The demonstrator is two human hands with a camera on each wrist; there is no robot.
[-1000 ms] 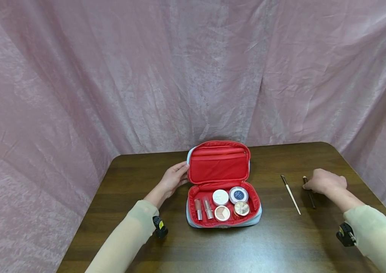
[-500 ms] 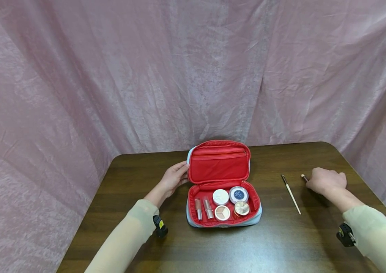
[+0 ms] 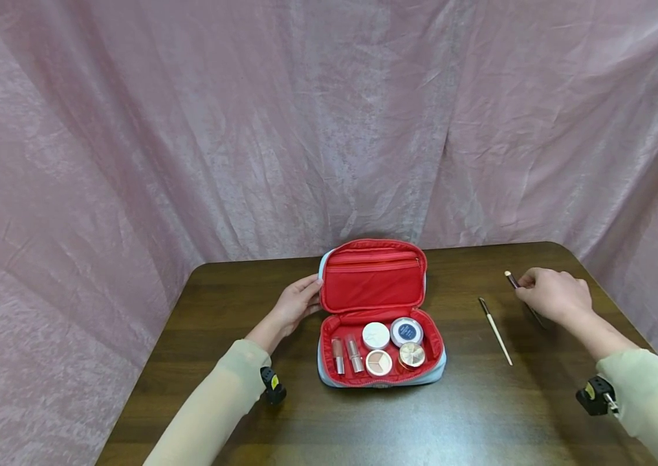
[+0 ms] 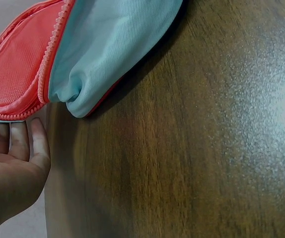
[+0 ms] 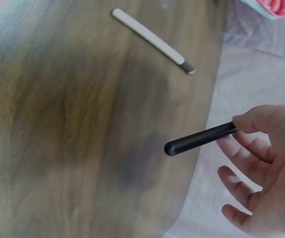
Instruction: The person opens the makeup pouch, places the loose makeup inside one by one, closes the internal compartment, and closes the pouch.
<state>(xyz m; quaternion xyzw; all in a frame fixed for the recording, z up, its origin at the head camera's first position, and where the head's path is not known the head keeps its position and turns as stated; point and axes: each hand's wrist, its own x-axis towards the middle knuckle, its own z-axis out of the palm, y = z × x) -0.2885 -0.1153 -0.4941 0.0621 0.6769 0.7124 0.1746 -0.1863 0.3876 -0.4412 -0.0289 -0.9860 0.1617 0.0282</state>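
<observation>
My left hand point(image 3: 295, 304) grips the left edge of the raised lid of a makeup bag point(image 3: 372, 292), thumb in front and fingers behind. The bag is light blue outside, red inside, and unzipped. In the right wrist view, my right hand point(image 5: 269, 168) pinches a dark makeup brush point(image 5: 199, 140) between thumb and fingers, lifted off the table. Its pale tip shows beyond the hand in the head view. To the left of that hand lies a white-handled brush point(image 3: 496, 333) with a dark end.
Inside the bag lie two lip gloss tubes point(image 3: 354, 355), a white round jar point(image 3: 376, 336), a blue-centred compact point(image 3: 407, 331), a three-colour pan point(image 3: 378, 363) and a gold-rimmed jar point(image 3: 412, 355). A pink curtain point(image 3: 363, 129) hangs behind the wooden table point(image 3: 457, 421).
My right hand has taken hold of the dark brush and raised it from the table, shifting slightly toward the back. My left hand stays on the lid; the bag has not moved.
</observation>
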